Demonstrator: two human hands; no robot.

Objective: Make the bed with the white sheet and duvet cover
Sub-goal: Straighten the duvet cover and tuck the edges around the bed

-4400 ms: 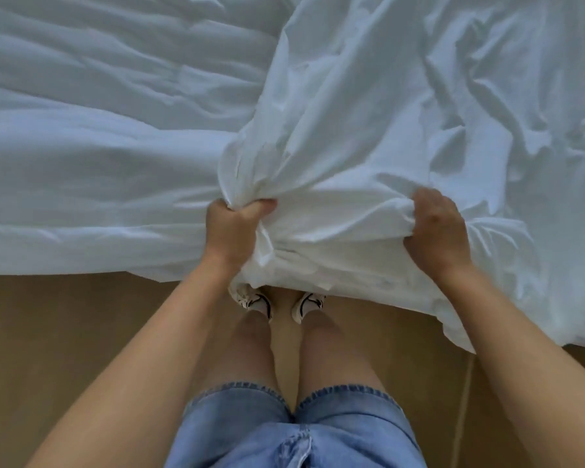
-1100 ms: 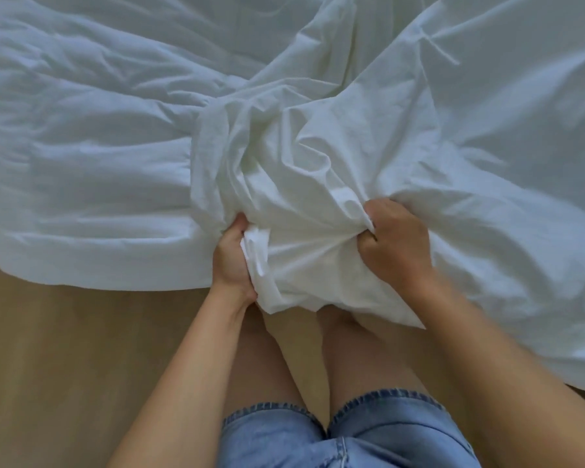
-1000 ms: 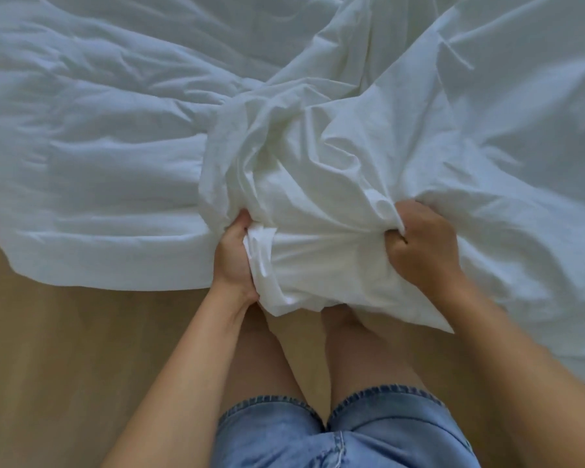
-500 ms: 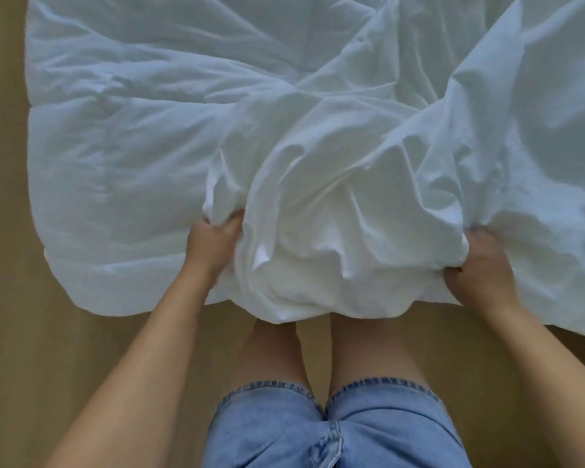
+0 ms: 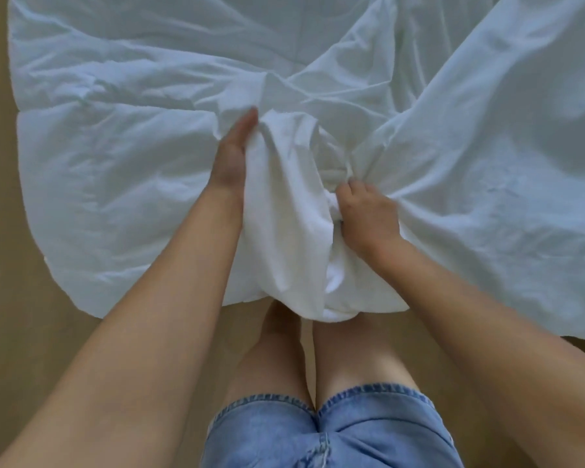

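Left hand (image 5: 232, 157) flat, fingers straight, tucked against duvet cover (image 5: 291, 211) fold | right hand (image 5: 368, 214) at its four o'clock, fingers clenched, bunching duvet cover

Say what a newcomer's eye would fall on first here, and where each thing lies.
White bedding fills the upper frame, spread over a tan floor. At centre the right hand clutches a bunched fold, while the left hand lies along it, fingers partly hidden. Blue denim shorts sit at the bottom edge.

Layout: duvet cover (image 5: 291, 214) lay on the floor (image 5: 14, 332) ahead of you | your left hand (image 5: 232, 157) left of its bunched fold | your right hand (image 5: 368, 214) right of it.
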